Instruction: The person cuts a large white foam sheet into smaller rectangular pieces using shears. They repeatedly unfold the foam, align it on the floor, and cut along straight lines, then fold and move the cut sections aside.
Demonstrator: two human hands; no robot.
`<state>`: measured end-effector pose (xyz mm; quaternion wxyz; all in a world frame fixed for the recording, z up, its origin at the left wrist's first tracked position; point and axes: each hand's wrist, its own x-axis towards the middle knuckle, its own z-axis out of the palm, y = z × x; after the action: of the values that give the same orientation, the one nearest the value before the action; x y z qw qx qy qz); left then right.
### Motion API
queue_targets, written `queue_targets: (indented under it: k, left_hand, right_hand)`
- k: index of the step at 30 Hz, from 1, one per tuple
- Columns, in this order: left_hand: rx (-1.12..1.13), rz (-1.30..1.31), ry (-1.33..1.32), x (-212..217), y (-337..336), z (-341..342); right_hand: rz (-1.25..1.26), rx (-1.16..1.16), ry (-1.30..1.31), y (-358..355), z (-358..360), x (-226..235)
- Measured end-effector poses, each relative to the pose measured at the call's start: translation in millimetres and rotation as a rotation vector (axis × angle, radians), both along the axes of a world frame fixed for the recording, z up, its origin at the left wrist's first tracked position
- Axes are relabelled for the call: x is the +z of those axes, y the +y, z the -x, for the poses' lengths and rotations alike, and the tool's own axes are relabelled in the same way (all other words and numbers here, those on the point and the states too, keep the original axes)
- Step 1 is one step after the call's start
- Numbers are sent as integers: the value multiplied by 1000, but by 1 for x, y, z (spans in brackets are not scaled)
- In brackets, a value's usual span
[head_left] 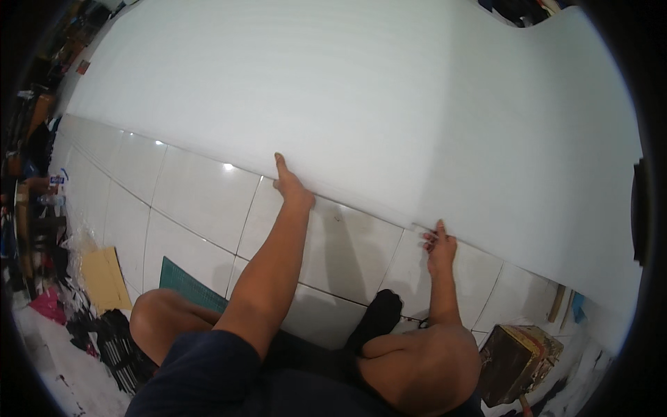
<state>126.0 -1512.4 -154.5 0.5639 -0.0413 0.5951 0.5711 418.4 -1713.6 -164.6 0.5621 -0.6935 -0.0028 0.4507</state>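
Left hand [290,184] grip: fingers flat and closed together, pressed on the near edge of the white foam sheet [361,104], pinning rather than clasping; can't tell if the thumb hooks under. Right hand [440,242] same story further along that edge, fingers narrow, tips on the sheet's rim. Sheet lies spread on the white tiled floor [201,201], filling the upper frame, near edge running diagonally left to right past both hands. Step in hand, as I read it: squaring or holding down the sheet edge. Next move likely needs both hands sliding evenly so the thin foam doesn't buckle. Counts, left to right: one tan cardboard piece [104,278], one green cutting mat [189,285] partly under the knee, one foam sheet, two hands, one brown box [517,358] at lower right. Clutter at far left too blurred to count.
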Motion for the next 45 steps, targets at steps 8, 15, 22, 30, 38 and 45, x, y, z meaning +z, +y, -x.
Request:
queue_targets:
  k: [8,15,22,30,38,45]
  left_hand:
    - [28,1,38,-15,6,-4]
    - [16,112,291,-30,4,11]
    - [-68,108,603,-27,-6,2]
    - [-199,82,707,-37,-15,37]
    - [-419,134,542,5,-13,4]
    - [-1254,-738,1778,41,-51,-28]
  right_hand:
    - [15,-54,-21,-2,7,-10]
    - [96,-9,-53,-10,13,-19]
    - [334,346,-271,-15,24,29]
    - [-223,970,-1536,30,89,11]
    - [-110,859,-1652,23,49,3]
    - [-157,802,-1568,25,70,5]
